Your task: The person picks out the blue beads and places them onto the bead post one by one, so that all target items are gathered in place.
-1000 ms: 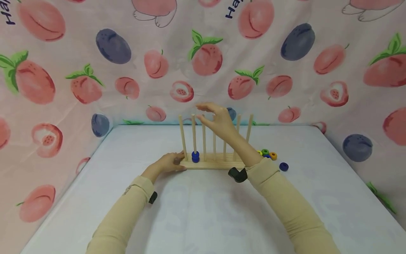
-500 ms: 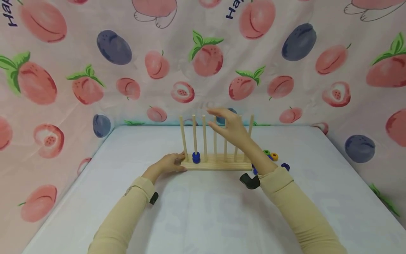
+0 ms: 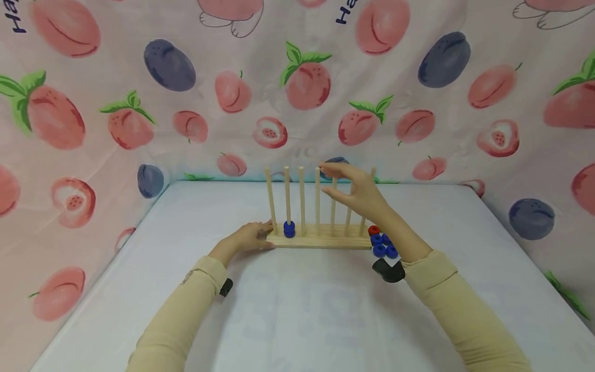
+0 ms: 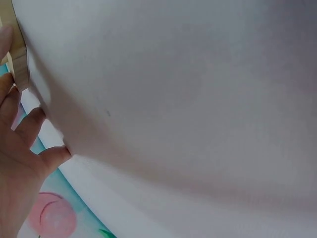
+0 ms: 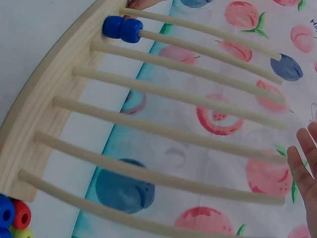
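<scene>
A wooden peg rack (image 3: 321, 243) with several upright pegs stands at the back of the table. Two blue beads (image 3: 289, 229) are stacked low on its second peg from the left, seen also as blue beads (image 5: 122, 29) in the right wrist view. My left hand (image 3: 243, 238) holds the rack's left end, thumb in front and fingers behind; the left wrist view shows other fingers spread against the tabletop. My right hand (image 3: 360, 192) is raised near the tops of the right-hand pegs, thumb and fingers apart, holding nothing.
Loose blue beads (image 3: 379, 250) and a red bead (image 3: 374, 230) lie by the rack's right end, partly behind my right forearm. A yellow bead (image 5: 22, 234) shows in the right wrist view. Behind the white table (image 3: 297, 310) hangs a fruit-print cloth (image 3: 195, 150).
My right hand has moved right along the peg tops, away from the second peg, fingers still apart. The left hand stays at the rack's end. The blue beads on the peg have not moved.
</scene>
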The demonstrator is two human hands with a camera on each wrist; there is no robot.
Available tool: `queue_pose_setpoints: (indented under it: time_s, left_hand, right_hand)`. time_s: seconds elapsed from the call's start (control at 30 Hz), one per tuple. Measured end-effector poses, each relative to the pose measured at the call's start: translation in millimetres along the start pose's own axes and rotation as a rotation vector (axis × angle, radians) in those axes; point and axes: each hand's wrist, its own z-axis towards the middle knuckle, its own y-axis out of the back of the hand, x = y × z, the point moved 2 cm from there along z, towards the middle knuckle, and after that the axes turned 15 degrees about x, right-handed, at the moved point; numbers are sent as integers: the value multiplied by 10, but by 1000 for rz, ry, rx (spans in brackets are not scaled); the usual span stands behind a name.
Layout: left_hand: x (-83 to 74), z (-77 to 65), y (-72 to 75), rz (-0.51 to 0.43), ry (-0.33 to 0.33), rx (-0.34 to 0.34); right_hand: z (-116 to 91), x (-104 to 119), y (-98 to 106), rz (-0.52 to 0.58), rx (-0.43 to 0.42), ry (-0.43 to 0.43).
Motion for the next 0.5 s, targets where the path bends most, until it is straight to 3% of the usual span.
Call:
queue_pose_setpoints:
  time_s: [0.5]
  left_hand:
    - [-39, -8, 17, 26, -32, 32]
  right_hand:
    - [-475, -111, 189, -34, 5, -15]
